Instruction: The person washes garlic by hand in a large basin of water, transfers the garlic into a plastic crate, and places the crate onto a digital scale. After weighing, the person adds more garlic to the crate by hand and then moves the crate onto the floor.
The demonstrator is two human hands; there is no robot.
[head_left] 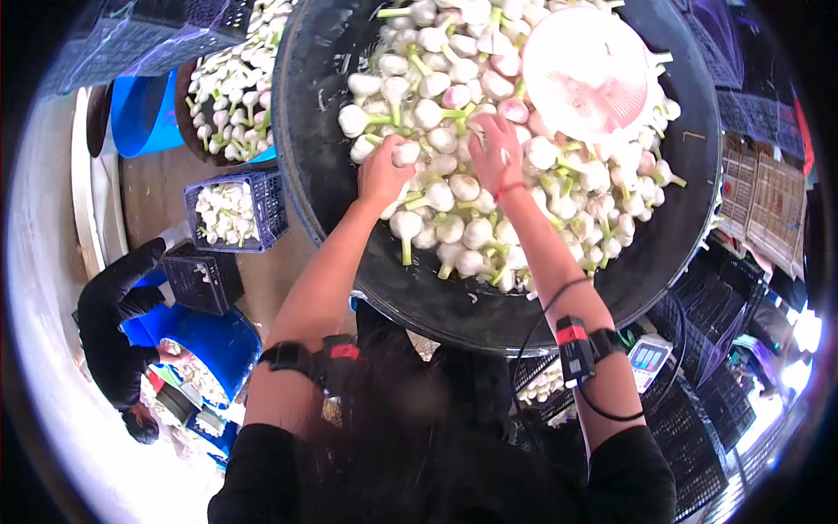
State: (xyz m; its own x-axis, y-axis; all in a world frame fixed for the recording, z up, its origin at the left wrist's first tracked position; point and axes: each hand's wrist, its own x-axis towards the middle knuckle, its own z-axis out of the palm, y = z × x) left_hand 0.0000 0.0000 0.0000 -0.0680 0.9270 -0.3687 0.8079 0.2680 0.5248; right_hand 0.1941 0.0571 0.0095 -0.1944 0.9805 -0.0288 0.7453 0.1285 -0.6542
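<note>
Many white garlic bulbs [463, 187] with short green stems fill a large round black tub [319, 113]. My left hand [382, 175] is closed around a garlic bulb [405, 155] at the left of the heap. To its right, my right hand [499, 155] reaches into the pile with curled fingers. Something white, which looks like a garlic bulb, shows between its thumb and fingers, partly hidden. A pale pink-and-white plastic basket [585, 74], washed out by glare, rests on the garlic beyond my right hand.
At the left stand a garlic-filled barrel [231, 105], a purple crate of garlic [225, 212] and a tilted blue barrel [214, 341]. A person in black [113, 323] works there. Black crates [690, 437] and a scale-like device [649, 360] are at the right.
</note>
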